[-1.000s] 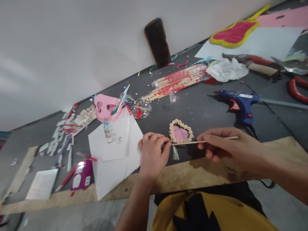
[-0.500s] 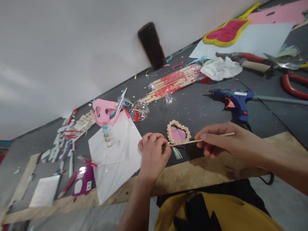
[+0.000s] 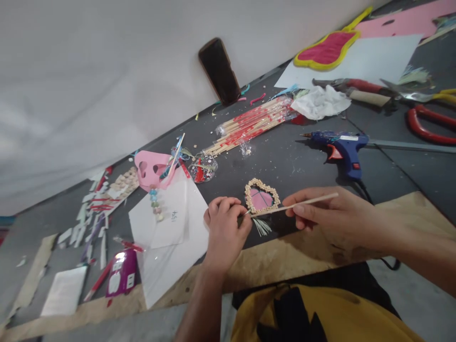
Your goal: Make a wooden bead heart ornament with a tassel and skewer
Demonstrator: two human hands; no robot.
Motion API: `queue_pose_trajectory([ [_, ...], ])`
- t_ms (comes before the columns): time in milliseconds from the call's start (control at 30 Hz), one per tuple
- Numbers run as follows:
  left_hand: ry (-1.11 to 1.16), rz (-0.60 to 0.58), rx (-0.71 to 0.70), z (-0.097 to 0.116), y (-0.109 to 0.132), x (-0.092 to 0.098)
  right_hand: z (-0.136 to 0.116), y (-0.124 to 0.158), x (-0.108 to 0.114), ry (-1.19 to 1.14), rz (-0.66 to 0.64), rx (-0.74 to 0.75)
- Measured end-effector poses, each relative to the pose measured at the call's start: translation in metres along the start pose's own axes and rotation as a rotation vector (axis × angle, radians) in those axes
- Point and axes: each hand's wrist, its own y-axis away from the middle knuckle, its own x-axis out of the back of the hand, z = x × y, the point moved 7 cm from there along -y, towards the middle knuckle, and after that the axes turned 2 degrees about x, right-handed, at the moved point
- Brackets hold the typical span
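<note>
A heart-shaped ornament (image 3: 253,184) with a rim of small pale wooden beads and a pink middle lies on the dark table. A pale thread tassel (image 3: 262,227) hangs from its near end. My left hand (image 3: 226,228) is at the heart's lower left, thumb and fingers pinched together at a thin whitish tip; what they hold is mostly hidden. In a pinch, my right hand (image 3: 320,213) holds a thin wooden stick (image 3: 320,198). The stick's far end runs along the heart's near edge, close to my left fingertips.
Behind the heart lie a blue glue gun (image 3: 347,147) and bundled wooden sticks (image 3: 252,123). A phone (image 3: 220,71) leans on the wall. Pliers (image 3: 366,85) and red-handled scissors (image 3: 423,128) are at right. White paper (image 3: 171,270), a pink mask (image 3: 151,168) and a purple case (image 3: 121,273) lie left.
The view has shifted slightly, moving the things at the right leftward in the picture. The stick in my right hand slopes a little more steeply. Both hands keep their grip near the heart.
</note>
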Motion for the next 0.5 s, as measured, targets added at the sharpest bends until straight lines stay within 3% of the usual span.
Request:
queue_pose_trajectory([
  [233,0.021,-0.045,-0.035,-0.002,0.000,-0.003,-0.011,-0.017,0.000,-0.031,0.009,0.095],
  [500,0.039,-0.030,-0.049,-0.002,0.000,-0.004,-0.040,-0.044,-0.006,0.164,-0.039,0.136],
])
